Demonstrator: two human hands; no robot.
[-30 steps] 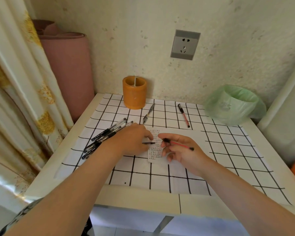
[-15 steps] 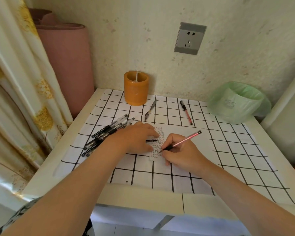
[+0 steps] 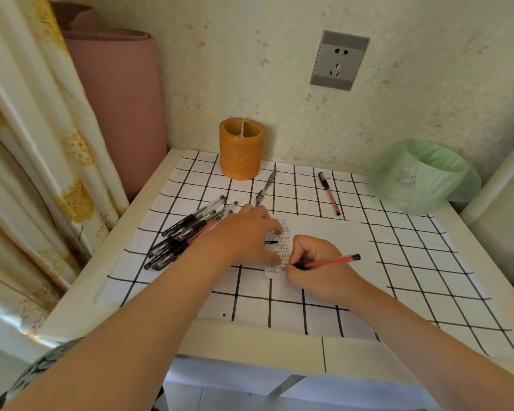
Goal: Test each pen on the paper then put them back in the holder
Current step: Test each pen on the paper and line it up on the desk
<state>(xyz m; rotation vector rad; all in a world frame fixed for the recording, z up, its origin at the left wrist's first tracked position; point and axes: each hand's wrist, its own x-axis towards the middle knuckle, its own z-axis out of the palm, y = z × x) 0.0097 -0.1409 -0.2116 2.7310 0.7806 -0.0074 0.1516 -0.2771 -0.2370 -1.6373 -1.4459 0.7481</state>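
Turned slim red plastic pen (image 3: 330,261) from loose sideways hold to writing grip, tip now low on scribbled white paper slip (image 3: 283,232).

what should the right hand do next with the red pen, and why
Probably draw one short test stroke near the lower end of the small white paper strip. The right hand grips the slim red pen in a writing hold with its tip at that end, and the left hand presses the strip flat.

Slanted red pen (image 3: 330,261) tip-down on scribbled paper (image 3: 284,232), centre frame; black pens (image 3: 187,235) heaped centre-left; orange holder (image 3: 241,149) upright, upper centre.
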